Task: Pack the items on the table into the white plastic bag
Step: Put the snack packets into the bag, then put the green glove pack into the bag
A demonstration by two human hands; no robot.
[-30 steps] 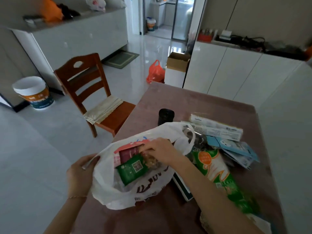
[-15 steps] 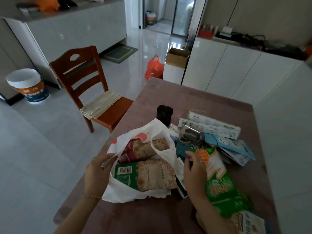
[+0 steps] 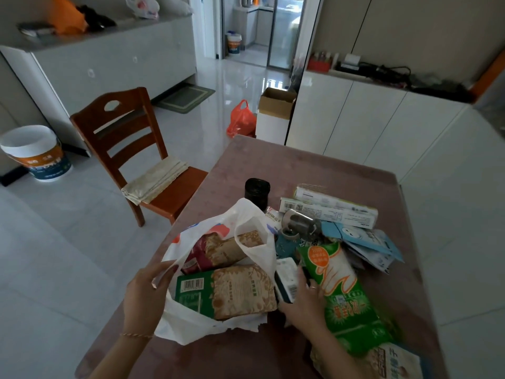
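The white plastic bag (image 3: 188, 324) lies open on the brown table (image 3: 314, 165), holding a green-and-tan packet (image 3: 226, 291) and a red-and-tan packet (image 3: 218, 251). My left hand (image 3: 144, 294) pinches the bag's left rim and keeps the mouth open. My right hand (image 3: 303, 305) grips a small white-and-dark box (image 3: 285, 277) just right of the bag, lifting its edge beside a long green-and-white packet (image 3: 341, 291). Behind lie two long white boxes (image 3: 328, 206), a shiny metal piece (image 3: 300, 225), blue packets (image 3: 366, 239) and a black jar (image 3: 257, 191).
A wooden chair (image 3: 128, 149) with a folded cloth stands left of the table. White cabinets (image 3: 369, 127) run behind and to the right. On the floor sit an orange bag (image 3: 241, 120), a cardboard box (image 3: 276, 101) and a white bucket (image 3: 35, 154). Another packet (image 3: 390, 362) lies at the near right.
My right hand came out of the bag, leaving the green packet inside, moved right to the pile and closed on the small white-and-dark box. My left hand kept hold of the bag's rim.
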